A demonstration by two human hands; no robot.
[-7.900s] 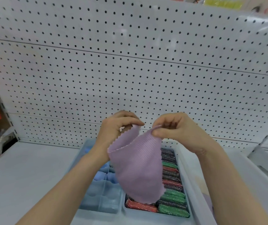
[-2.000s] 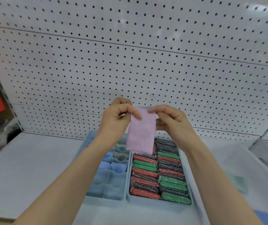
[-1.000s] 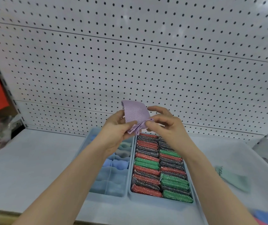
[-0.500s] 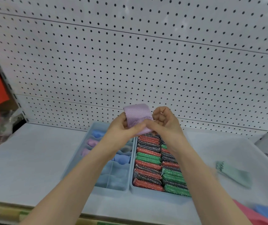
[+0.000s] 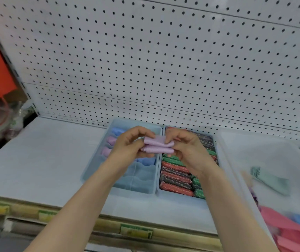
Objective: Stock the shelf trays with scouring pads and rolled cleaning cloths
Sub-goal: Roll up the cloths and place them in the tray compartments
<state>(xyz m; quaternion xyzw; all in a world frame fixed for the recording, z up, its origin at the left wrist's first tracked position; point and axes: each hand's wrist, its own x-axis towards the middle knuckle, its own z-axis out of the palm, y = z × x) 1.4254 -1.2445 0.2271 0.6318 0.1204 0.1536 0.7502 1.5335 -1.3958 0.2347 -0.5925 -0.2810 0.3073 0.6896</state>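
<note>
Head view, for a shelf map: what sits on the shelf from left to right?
Divided cloth tray → scouring pad tray → clear bin, holding a green cloth.

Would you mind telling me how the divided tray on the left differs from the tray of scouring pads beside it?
The divided tray is split into small compartments; the pad tray shows no dividers. The divided tray holds a few rolled cloths at the back, blue, pink and lilac, with its front compartments empty, while the pad tray is packed with red, green and dark scouring pads. Both are pale blue, rectangular, and sit side by side on the shelf.
</note>
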